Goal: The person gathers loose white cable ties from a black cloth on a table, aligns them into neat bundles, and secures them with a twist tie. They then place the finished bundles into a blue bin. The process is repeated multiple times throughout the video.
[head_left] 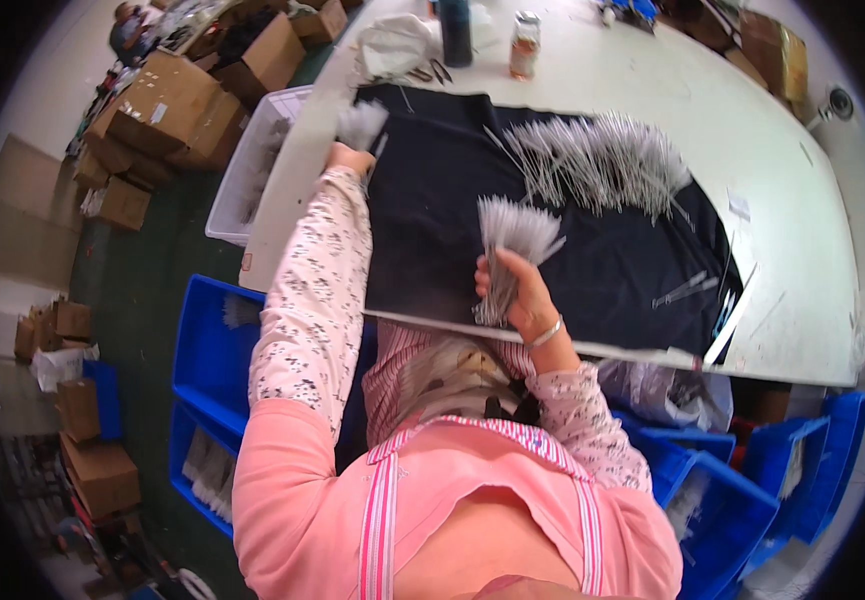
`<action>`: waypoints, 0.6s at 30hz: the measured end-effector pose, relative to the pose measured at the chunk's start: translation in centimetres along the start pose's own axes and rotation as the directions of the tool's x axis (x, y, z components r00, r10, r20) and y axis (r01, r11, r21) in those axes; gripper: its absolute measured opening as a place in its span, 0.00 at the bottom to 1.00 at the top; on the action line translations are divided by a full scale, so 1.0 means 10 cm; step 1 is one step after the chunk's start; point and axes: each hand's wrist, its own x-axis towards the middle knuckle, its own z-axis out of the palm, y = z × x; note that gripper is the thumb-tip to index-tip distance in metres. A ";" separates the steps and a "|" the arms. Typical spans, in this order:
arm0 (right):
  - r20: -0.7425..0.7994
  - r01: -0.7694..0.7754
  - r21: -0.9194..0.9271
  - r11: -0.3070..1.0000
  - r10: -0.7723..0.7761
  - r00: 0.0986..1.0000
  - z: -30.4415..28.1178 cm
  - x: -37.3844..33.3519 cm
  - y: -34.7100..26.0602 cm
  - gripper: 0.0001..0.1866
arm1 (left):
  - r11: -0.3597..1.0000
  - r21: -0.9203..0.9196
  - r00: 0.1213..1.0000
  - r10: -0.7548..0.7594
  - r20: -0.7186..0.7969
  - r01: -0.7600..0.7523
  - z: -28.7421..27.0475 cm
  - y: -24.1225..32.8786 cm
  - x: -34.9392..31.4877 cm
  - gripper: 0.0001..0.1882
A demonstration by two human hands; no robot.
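Observation:
In my right hand [526, 296] is a thick bundle of thin wire-handled brushes [517, 228], gripped around its wires near the front edge of the table. Their pale bristle ends fan out above my fingers, and the wire ends stick out below. My left arm reaches to the table's left side, where my left hand [352, 158] is closed around a second, smaller brush bundle [360, 124], slightly blurred. A wide heap of similar brushes [602, 155] lies on the dark cloth [427, 225], beyond my right hand. A few loose brushes [687, 288] rest at the cloth's right side.
Blue bins [214, 345] flank me on both sides, some with brushes inside. A white crate [235, 190] stands left of the table [802, 250]. At the far side are a glass jar [524, 45], a dark bottle [455, 35] and scissors [432, 72]. Cardboard boxes [167, 100] are stacked beyond.

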 end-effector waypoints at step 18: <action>0.011 0.049 0.005 0.999 -0.049 0.999 0.09 0.09 0.04 0.20 | 0.171 -0.861 0.620 0.629 0.469 0.478 -0.43 0.10 -1.10 0.26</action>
